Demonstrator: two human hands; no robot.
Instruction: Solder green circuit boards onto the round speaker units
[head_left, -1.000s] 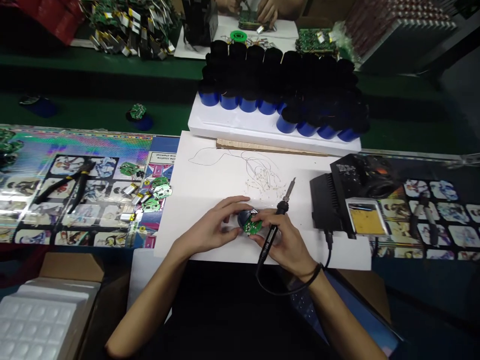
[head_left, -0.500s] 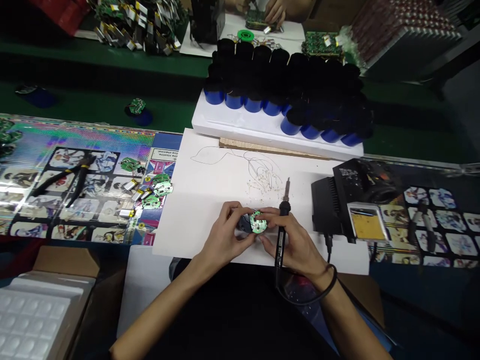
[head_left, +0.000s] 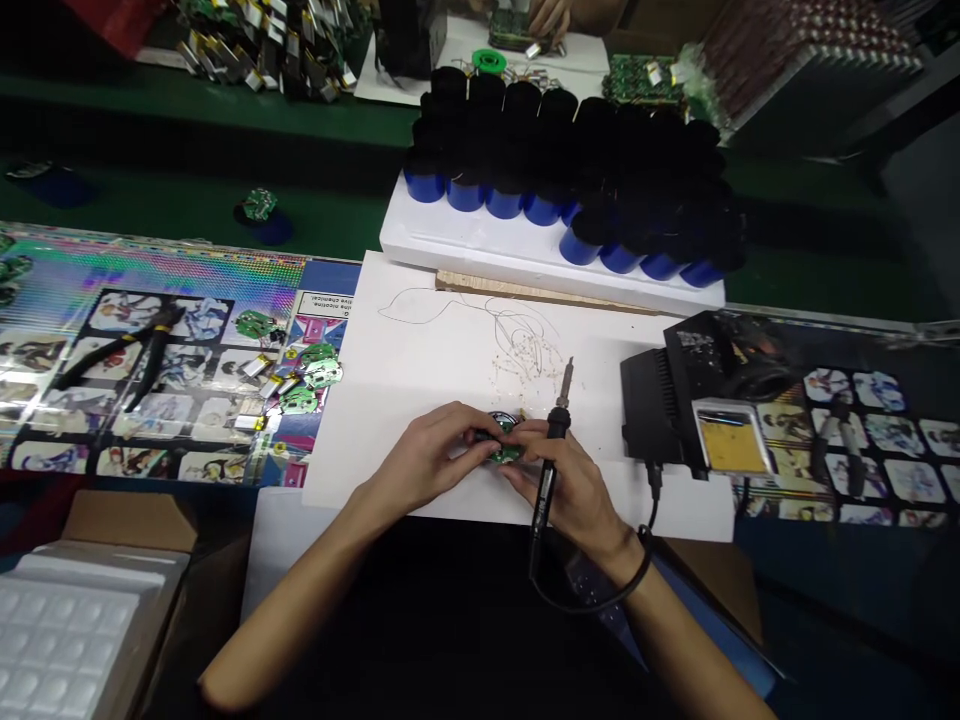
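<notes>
Over a white sheet [head_left: 420,350], my left hand [head_left: 424,455] and my right hand [head_left: 566,480] meet on a small round green circuit board [head_left: 505,448] with a dark part under it. Both hands pinch the board from either side. A black soldering iron [head_left: 551,450] also lies in my right hand, its tip pointing away from me and its cable looping round my wrist. Bits of solder wire [head_left: 525,350] lie on the sheet just beyond the board.
A black soldering station [head_left: 705,395] stands at right. Blue-and-black cylinders [head_left: 570,170] fill a white foam tray [head_left: 480,250] behind. Loose green boards [head_left: 311,375] and pliers [head_left: 112,350] lie at left, a foam tray [head_left: 67,630] near left. Another person's hands [head_left: 547,15] work far back.
My hands have closed more tightly over the board, which now shows less. The iron's tip has shifted slightly left and the view has tilted a little.
</notes>
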